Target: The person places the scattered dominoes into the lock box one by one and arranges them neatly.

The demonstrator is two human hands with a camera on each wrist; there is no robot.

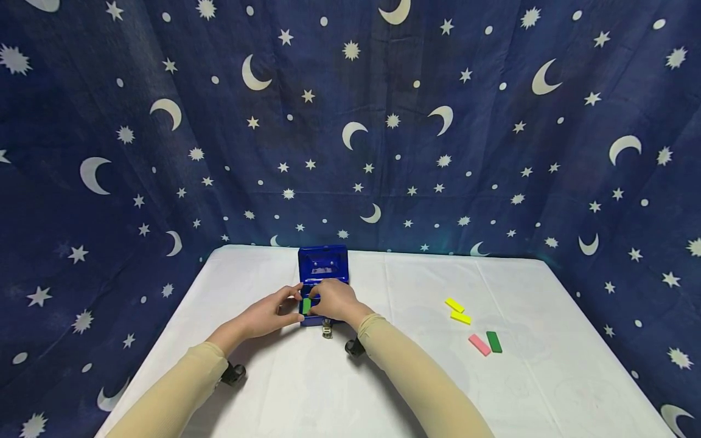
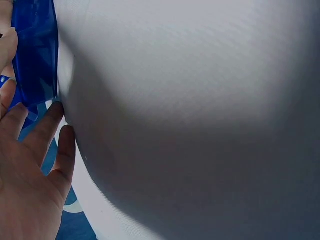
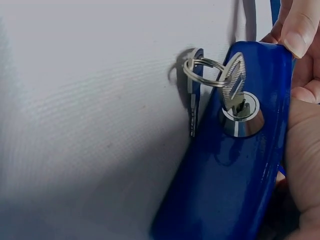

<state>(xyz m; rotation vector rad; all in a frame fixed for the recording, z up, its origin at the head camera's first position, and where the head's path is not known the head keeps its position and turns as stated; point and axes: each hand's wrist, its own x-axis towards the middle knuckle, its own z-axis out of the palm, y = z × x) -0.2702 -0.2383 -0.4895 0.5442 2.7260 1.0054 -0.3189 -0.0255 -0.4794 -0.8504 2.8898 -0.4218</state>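
Note:
A blue metal cash box stands on the table with its lid raised in the head view. My left hand holds its left side, thumb at the front corner and fingers farther back; in the left wrist view the spread fingers lie beside the blue lid. My right hand reaches over the box front and pinches a green block inside, thumb and forefinger at its ends. Most of the box's inside is hidden by that hand. A key sits in the front lock, with a second key on its ring.
To the right on the white table lie two yellow blocks, a pink block and a dark green block. A navy curtain with moons and stars hangs behind the table and along its sides.

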